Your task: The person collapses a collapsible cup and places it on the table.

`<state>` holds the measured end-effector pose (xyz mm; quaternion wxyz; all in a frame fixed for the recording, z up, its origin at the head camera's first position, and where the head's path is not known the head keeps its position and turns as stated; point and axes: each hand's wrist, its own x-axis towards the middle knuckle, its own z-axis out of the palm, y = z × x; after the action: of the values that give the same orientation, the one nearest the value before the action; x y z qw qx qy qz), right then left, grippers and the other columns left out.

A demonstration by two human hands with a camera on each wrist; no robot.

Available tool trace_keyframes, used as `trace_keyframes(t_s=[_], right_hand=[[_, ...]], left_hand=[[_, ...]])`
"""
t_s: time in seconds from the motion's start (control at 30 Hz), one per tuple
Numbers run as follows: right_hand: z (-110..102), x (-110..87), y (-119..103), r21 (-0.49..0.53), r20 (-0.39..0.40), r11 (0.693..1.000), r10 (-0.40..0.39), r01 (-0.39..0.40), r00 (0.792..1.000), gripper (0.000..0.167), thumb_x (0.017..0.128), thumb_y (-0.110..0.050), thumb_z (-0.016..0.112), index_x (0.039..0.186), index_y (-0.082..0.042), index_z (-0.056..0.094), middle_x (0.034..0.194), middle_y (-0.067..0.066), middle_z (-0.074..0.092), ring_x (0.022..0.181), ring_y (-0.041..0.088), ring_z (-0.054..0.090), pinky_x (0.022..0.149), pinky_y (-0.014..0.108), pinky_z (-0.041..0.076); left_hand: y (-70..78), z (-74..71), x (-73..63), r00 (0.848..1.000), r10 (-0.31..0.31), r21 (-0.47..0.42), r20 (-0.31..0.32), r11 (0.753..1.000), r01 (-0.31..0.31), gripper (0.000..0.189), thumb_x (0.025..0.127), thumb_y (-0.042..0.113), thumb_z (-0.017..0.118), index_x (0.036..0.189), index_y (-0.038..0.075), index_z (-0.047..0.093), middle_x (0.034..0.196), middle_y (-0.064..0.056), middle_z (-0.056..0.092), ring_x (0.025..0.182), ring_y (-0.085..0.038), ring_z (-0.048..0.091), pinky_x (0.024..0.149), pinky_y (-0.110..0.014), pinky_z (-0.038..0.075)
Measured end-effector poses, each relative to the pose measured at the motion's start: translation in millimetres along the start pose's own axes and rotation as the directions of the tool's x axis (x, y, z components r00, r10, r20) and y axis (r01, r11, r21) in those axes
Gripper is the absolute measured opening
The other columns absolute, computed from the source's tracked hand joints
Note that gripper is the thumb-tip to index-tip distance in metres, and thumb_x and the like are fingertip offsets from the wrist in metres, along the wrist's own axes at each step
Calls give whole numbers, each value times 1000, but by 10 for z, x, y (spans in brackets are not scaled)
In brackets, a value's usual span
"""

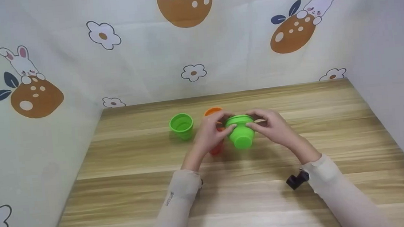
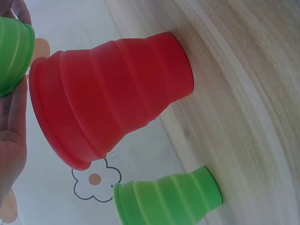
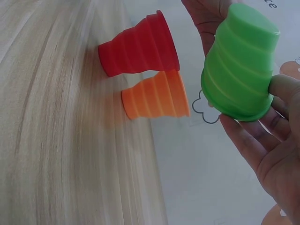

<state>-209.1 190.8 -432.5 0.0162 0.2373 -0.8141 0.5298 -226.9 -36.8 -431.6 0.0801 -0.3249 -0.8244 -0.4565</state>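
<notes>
Both hands hold a green ribbed cup (image 1: 241,134) above the table, tilted so that its base faces the head camera. My left hand (image 1: 209,133) grips the rim end from the left, thumb on the near side. From the right, my right hand (image 1: 274,126) grips the same end; in the right wrist view its fingers curl round the rim of the held cup (image 3: 241,65). A red ribbed cup (image 2: 112,89) stands upright below the left hand, largely hidden by it in the head view. Behind that stands an orange cup (image 3: 157,96), only partly visible from the head.
Another green cup (image 1: 181,124) stands upright on the wooden table (image 1: 128,193), left of the left hand. Patterned cloth (image 1: 146,60) walls in the table at the back and both sides. A small black camera (image 1: 297,180) sits at the right wrist.
</notes>
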Motion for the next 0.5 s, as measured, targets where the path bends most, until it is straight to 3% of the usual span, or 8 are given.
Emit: trace_keyframes(t_s=[0.5], right_hand=[[58, -8, 1, -80, -47, 996, -54, 50, 997, 26, 94, -9, 67, 118, 1, 67, 111, 14, 71, 102, 23, 68, 83, 23, 60]], left_hand=[[-17, -3, -10, 1000, 5, 47, -1, 999, -5, 24, 91, 12, 71, 114, 3, 68, 109, -11, 73, 98, -20, 69, 85, -28, 60]])
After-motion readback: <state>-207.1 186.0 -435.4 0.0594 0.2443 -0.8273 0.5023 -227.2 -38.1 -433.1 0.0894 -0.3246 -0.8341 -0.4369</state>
